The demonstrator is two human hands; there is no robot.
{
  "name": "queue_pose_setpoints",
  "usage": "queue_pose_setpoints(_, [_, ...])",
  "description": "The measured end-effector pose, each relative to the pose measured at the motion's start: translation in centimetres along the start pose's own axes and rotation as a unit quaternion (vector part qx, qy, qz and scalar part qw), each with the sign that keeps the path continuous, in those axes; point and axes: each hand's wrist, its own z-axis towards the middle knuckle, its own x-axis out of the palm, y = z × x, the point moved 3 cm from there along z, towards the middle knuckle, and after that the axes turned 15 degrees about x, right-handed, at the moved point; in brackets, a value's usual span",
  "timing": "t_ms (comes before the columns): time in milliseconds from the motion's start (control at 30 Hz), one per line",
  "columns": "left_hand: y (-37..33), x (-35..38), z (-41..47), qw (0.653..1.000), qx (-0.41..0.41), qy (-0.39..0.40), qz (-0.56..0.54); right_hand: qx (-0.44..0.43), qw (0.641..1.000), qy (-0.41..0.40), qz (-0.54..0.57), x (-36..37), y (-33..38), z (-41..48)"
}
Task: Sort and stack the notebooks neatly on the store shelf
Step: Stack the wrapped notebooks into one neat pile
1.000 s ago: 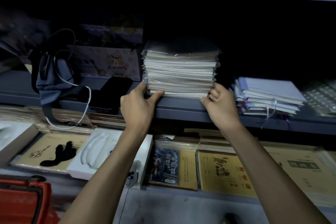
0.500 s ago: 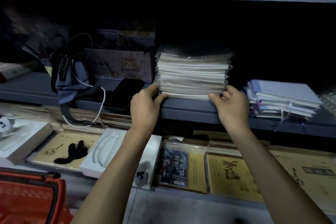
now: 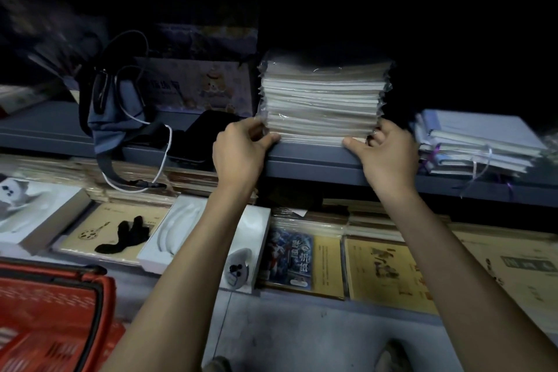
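On the grey shelf (image 3: pixel 302 160), dead ahead at twelve o'clock from both hands, the stack of notebooks (image 3: pixel 323 103) is found standing, each item in clear film. Its long axis is judged to run from nine to three o'clock, parallel with the shelf's front lip.

The left hand (image 3: pixel 238 157) is closed on the stack's lower corner at seven o'clock, its thumb laid along the bottom front edge. The right hand (image 3: pixel 389 160) is closed on the opposite corner at five o'clock, thumb likewise on the front edge and fingers curled against the side. Neither hand is nearer; both are in contact, so any squaring or shifting would be governed by an even squeeze along that axis.

A second pile of notebooks (image 3: pixel 477 142), ribbon markers trailing, is noted just beside the right hand at three o'clock, its edges fanned. A blue bag (image 3: pixel 117 112) lies at nine o'clock.

Characters are seen on the printed box (image 3: pixel 208 84) behind and on the covers below, but none can be read. No brand is legible.
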Motion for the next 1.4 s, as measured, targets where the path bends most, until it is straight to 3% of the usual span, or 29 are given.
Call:
queue_pose_setpoints(100, [0.1, 0.0, -0.1, 0.999, 0.019, 0.021, 0.015, -0.001, 1.0, 0.008, 0.0, 0.0, 0.0, -0.1])
queue_pose_setpoints(200, [0.2, 0.3, 0.0, 1.0, 0.005, -0.008, 0.027, -0.003, 0.999, -0.034, -0.023, 0.0, 0.0, -0.2])
queue_pose_setpoints(500, [-0.3, 0.2, -0.2, 0.998, -0.048, -0.037, 0.001, 0.005, 0.999, -0.053, -0.005, -0.4, 0.4, -0.5])
queue_pose_setpoints(633, [-0.9, 0.0, -0.6, 0.999, -0.037, -0.018, 0.007, -0.01, 1.0, -0.008, -0.005, -0.8, 0.7, -1.2])
queue_pose_setpoints(867, [-0.9, -0.1, -1.2, 0.994, -0.035, -0.023, -0.104, -0.004, 0.995, 0.048, 0.085, -1.9, 0.9, -1.4])
queue_pose_setpoints(1167, [-0.1, 0.3, -0.4, 0.978, -0.114, -0.106, -0.138, -0.017, 0.995, -0.044, 0.092, -1.0, 0.3, -0.8])
queue_pose_setpoints(1400, [0.2, 0.5, -0.2, 0.974, -0.134, -0.127, -0.128, -0.025, 0.994, -0.068, 0.08, -0.8, 0.5, -0.6])
